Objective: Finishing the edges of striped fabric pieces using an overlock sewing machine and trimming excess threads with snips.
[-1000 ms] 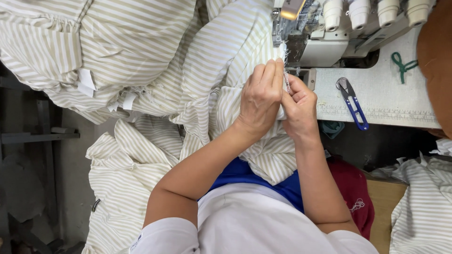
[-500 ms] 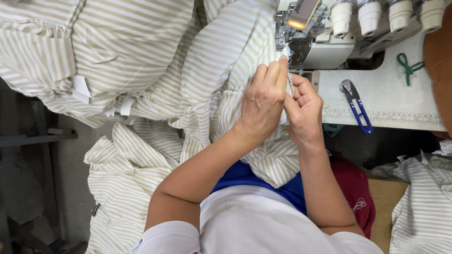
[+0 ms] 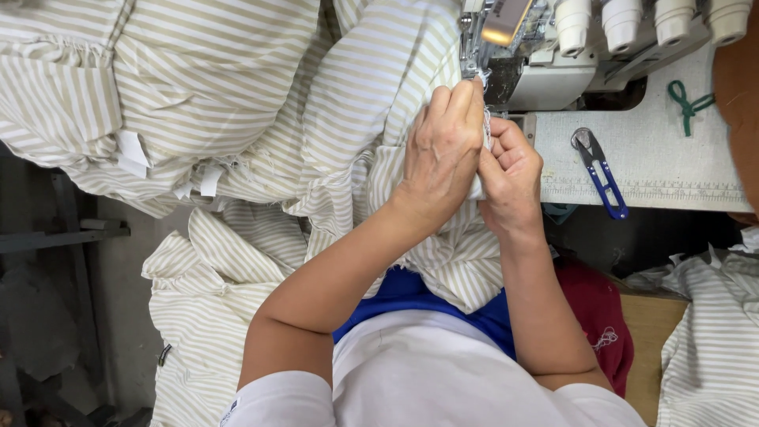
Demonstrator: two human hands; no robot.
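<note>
My left hand [image 3: 444, 146] and my right hand [image 3: 510, 174] are pressed together, both pinching an edge of beige-and-white striped fabric [image 3: 348, 111] just in front of the sewing machine [image 3: 538, 55]. The pinched edge is mostly hidden between my fingers. A few loose threads show by my left fingertips, close to the machine's presser area. The rest of the striped fabric lies bunched to the left and hangs over my lap.
A blue-handled thread snipper [image 3: 601, 174] lies on the white machine table [image 3: 672, 150] to the right of my hands. A green cord [image 3: 686, 101] lies farther right. More striped fabric [image 3: 213, 300] is heaped on the floor at left and at right [image 3: 711, 332].
The hands have stayed clasped on the fabric edge by the machine, with the fingers shifting slightly. The view has drifted a little.
</note>
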